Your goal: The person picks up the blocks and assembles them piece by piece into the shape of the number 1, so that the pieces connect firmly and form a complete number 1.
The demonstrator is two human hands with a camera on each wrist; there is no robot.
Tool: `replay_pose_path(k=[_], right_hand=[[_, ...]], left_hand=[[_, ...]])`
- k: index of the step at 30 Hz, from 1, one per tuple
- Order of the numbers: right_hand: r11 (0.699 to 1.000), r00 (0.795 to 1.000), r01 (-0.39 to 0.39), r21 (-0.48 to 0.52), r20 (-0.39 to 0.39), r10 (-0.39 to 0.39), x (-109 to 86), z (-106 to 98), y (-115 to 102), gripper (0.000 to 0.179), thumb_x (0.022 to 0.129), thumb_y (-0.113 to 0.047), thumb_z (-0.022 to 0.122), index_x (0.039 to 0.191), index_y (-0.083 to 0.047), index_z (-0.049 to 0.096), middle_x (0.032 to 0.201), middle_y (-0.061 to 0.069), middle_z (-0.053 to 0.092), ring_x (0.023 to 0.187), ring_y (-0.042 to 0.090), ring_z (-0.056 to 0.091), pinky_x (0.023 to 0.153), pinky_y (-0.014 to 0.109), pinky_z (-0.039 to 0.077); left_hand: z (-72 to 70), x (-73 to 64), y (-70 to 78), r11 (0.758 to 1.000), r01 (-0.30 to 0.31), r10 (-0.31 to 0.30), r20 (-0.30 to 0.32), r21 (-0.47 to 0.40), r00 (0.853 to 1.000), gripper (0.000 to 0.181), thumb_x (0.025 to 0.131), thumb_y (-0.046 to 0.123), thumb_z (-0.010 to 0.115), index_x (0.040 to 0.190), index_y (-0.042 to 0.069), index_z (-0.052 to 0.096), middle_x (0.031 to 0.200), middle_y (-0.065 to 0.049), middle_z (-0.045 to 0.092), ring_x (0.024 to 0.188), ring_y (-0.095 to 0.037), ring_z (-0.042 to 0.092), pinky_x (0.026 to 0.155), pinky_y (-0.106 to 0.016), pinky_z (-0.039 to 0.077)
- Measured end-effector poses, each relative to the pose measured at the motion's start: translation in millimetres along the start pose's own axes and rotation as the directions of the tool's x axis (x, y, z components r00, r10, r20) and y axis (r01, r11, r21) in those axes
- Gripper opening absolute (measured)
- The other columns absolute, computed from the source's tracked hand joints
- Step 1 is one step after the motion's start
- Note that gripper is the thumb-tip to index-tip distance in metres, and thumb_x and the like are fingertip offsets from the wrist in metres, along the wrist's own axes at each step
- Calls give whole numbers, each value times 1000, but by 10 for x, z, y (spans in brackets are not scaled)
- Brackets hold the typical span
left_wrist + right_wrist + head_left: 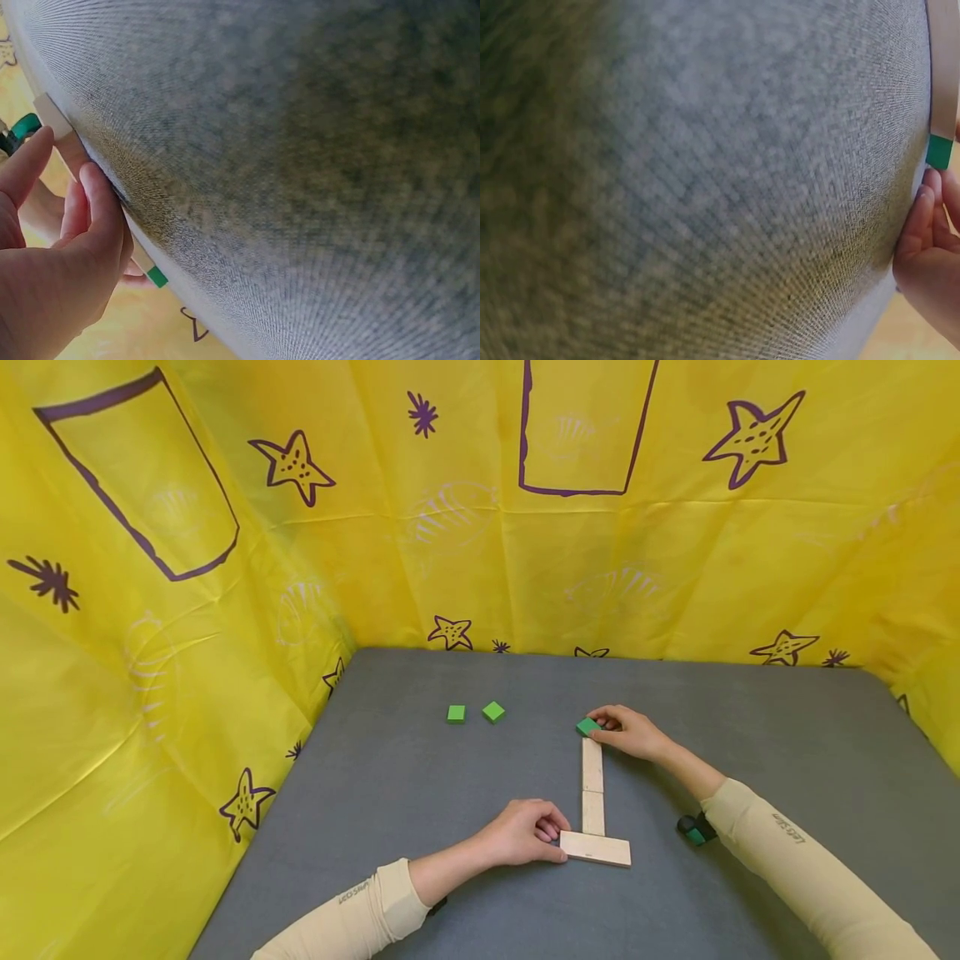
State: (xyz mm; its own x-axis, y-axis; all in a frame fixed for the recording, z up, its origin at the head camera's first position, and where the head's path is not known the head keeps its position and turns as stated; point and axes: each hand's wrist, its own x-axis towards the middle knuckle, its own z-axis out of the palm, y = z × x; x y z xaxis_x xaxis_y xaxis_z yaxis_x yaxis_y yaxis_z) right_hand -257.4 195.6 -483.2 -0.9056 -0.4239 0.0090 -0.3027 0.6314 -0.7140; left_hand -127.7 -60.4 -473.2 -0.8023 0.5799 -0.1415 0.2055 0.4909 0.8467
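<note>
Here | left hand [525,833] pinches one plank [597,849] | right hand [632,733] pinches dark tile [587,727] | two planks [592,768] between | light tiles [456,714] beyond left hand

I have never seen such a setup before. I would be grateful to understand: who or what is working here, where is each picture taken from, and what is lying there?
There is no machine here: a person works with two bare hands. The wide picture comes from a camera on the head, looking forward and down; the other two come from cameras on the left and right wrists.

On the grey surface, two wooden blocks lie end to end, pointing away from the person. A crosswise wooden block lies at their near end; the left hand holds its left end. At the far end, the right hand pinches a dark green block. Farther left lie two light green blocks.
</note>
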Motion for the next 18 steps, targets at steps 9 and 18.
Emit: replay_pose_path(k=[9,18], right_hand=[[999,999,28,34,17,-29,10,-4,20,37,93,-21,66,123,0,61,101,9,56,91,22,50,79,36,43],[999,999,37,37,8,-37,4,0,43,36,94,-22,65,123,0,61,100,9,56,90,21,49,78,35,42]], left_hand=[[-49,3,20,1000,4,-4,2,-14,1000,28,74,7,85,98,4,70,82,5,63,73,-1,57,70,-14,49],[-181,58,21,999,-14,13,-21,-31,1000,29,77,9,83,103,4,70,93,-4,68,82,-9,62,75,-16,50]])
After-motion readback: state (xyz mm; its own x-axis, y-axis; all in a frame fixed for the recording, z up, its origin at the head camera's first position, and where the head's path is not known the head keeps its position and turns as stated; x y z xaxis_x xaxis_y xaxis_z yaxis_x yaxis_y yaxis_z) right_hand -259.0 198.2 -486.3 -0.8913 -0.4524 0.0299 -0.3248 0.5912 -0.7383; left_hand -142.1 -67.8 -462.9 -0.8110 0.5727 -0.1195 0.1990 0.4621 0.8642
